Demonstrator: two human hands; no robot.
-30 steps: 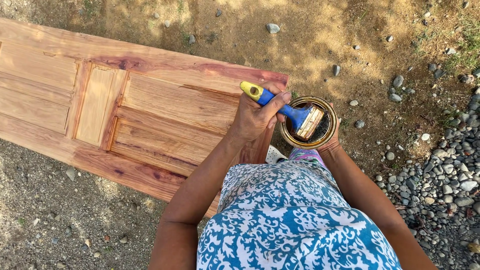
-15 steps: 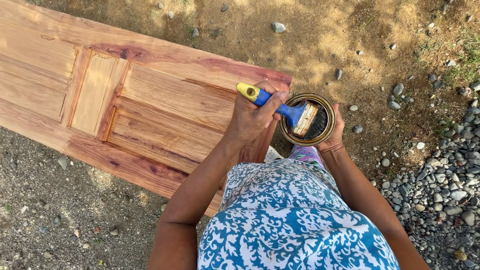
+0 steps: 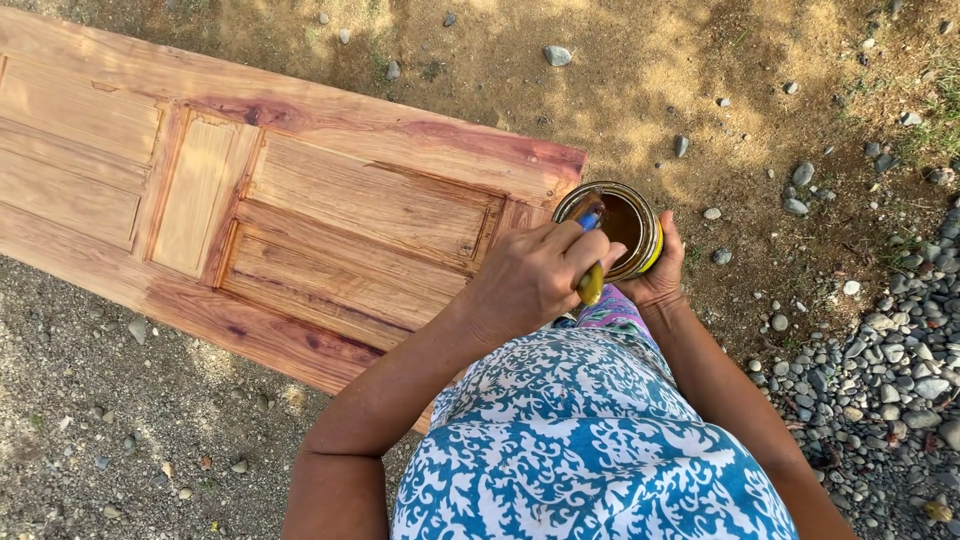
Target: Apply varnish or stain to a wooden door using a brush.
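Note:
A panelled wooden door [image 3: 300,210] lies flat on the ground, its near end wet and reddish with stain. At the door's right end, my right hand [image 3: 662,278] cups a small round tin of brown stain [image 3: 628,218] from the near side. My left hand [image 3: 528,282] is closed around a paintbrush with a blue and yellow handle [image 3: 591,284]. The brush points down into the tin, and its bristles are hidden inside. My blue and white patterned top fills the bottom of the view.
Sandy soil with scattered stones [image 3: 558,54] lies beyond the door. A bed of grey pebbles [image 3: 890,390] runs along the right side. Gravelly ground [image 3: 110,420] lies to the left, below the door's near edge.
The brush lay across the tin's rim with its bristles showing. It now stands steeply, with the bristles dipped inside the tin. My right hand still holds the tin.

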